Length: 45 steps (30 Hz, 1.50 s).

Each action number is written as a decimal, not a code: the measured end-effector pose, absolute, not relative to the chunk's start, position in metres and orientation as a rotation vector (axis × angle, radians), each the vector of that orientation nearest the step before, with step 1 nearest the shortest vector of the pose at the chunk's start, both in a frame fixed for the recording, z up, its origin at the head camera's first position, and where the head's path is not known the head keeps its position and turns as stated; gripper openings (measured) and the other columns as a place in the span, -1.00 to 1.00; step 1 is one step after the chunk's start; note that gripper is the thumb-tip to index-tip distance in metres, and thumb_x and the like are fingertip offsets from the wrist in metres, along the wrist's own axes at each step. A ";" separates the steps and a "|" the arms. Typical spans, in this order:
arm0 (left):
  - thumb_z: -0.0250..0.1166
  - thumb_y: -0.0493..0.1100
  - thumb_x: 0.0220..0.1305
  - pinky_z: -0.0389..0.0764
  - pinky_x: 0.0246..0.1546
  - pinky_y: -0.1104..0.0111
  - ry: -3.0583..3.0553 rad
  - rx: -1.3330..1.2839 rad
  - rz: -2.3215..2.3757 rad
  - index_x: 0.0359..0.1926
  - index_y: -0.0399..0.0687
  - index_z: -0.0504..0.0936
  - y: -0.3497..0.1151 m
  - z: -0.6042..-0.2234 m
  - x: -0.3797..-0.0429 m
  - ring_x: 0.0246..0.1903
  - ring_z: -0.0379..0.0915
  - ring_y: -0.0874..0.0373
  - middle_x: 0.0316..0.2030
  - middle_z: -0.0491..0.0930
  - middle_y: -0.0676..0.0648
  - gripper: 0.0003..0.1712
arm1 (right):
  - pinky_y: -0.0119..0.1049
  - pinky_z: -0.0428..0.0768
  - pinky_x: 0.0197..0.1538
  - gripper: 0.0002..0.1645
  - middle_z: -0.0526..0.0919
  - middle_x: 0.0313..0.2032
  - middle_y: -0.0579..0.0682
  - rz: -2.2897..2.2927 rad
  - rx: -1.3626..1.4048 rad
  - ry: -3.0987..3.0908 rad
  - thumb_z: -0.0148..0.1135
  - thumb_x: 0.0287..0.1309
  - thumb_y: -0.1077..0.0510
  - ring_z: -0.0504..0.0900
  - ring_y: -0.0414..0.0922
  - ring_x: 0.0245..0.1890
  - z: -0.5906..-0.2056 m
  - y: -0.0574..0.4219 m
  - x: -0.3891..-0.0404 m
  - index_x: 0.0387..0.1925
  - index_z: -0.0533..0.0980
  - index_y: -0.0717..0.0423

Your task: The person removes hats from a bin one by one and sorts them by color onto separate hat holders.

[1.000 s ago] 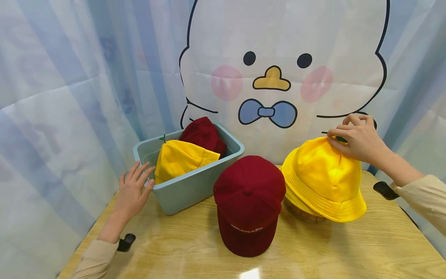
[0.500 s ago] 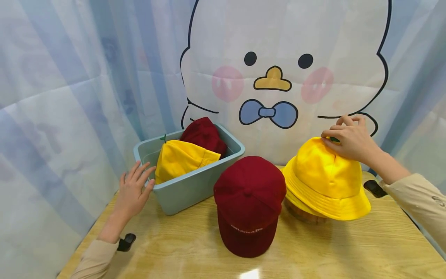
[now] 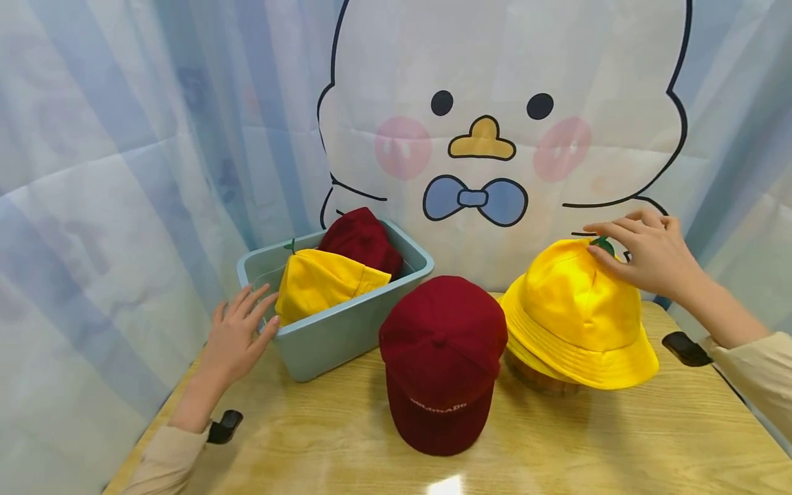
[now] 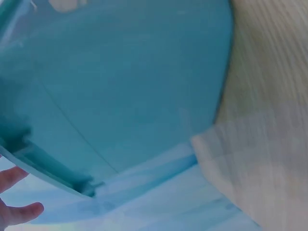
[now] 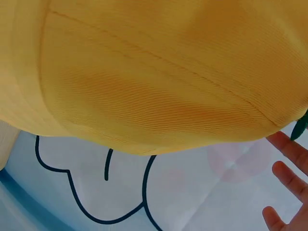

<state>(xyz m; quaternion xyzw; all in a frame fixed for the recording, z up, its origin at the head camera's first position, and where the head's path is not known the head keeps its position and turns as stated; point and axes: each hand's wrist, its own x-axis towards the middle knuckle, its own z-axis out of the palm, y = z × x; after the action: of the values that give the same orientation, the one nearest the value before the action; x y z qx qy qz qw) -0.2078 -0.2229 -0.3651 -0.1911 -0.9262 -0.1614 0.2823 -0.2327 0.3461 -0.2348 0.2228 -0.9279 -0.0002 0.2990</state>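
My right hand [image 3: 650, 254] is at the crown of a yellow bucket hat [image 3: 578, 309], its thumb and fingers spread around the hat's green leaf [image 3: 603, 244]. In the right wrist view, the fingers [image 5: 293, 180] stretch out beside the leaf [image 5: 301, 126]. A second yellow brim [image 3: 532, 357] shows beneath this hat, above a brown round base [image 3: 544, 385]. At the left, my left hand [image 3: 235, 337] rests its spread fingers at the near corner of the blue-grey bin [image 3: 334, 347]. The left wrist view shows fingertips [image 4: 26, 211] by the bin's rim.
A dark red baseball cap [image 3: 442, 344] stands mid-table, brim toward me, between the bin and the yellow hat. Inside the bin are another yellow hat [image 3: 324, 278] and a dark red cap [image 3: 365, 237]. A printed curtain [image 3: 278, 137] hangs behind the wooden table [image 3: 309, 440].
My right hand's fingers have loosened and drawn slightly right from the yellow hat's top, so the green leaf shows more. The hat has shifted slightly right. My left hand has barely moved.
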 end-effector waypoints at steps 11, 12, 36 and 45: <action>-0.01 -0.03 0.31 0.31 0.05 -0.05 -2.150 -0.817 -0.498 0.05 -0.19 0.48 -0.168 -0.348 -0.202 0.06 0.36 -0.18 0.02 0.49 -0.23 -0.58 | 0.14 0.13 -0.22 -0.46 0.47 -0.04 0.30 0.170 0.444 -2.550 0.09 0.15 -0.01 0.24 0.23 -0.07 -0.255 0.366 -0.198 0.08 0.35 0.24; -0.04 -0.02 0.32 0.35 0.04 -0.02 -2.109 -0.854 -0.525 0.03 -0.22 0.49 -0.162 -0.346 -0.202 0.03 0.38 -0.18 -0.01 0.50 -0.24 -0.57 | 0.17 0.14 -0.22 -0.46 0.46 -0.04 0.32 0.171 0.426 -2.555 0.08 0.16 0.00 0.24 0.25 -0.08 -0.258 0.367 -0.196 0.08 0.34 0.25; 0.05 -0.23 0.25 0.43 0.03 0.49 -2.151 -1.326 -1.307 0.08 -0.19 0.43 0.021 -0.301 -0.160 0.01 0.43 0.18 0.03 0.50 -0.10 -0.63 | -0.06 0.49 -0.39 -0.50 0.40 -0.03 0.43 0.501 0.188 -2.743 -0.06 0.26 0.07 0.38 0.11 -0.22 -0.314 0.399 -0.159 0.08 0.31 0.37; -0.07 -0.22 0.33 0.49 -0.04 0.43 -2.059 -1.128 -2.547 0.06 -0.33 0.40 0.077 -0.302 -0.133 0.06 0.44 -0.01 0.07 0.43 -0.27 -0.64 | -0.12 0.53 -0.39 -0.48 0.37 -0.16 -0.47 0.645 0.181 -2.779 -0.06 0.26 0.06 0.50 -0.08 -0.22 -0.327 0.405 -0.159 0.15 0.28 0.29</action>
<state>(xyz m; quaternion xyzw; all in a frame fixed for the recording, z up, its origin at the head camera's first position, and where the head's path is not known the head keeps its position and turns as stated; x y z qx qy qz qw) -0.1334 0.0769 -0.3019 -0.3214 -0.5868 -0.7256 -0.1604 -0.1585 0.4046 -0.3273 0.0627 -0.9624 0.2235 0.1412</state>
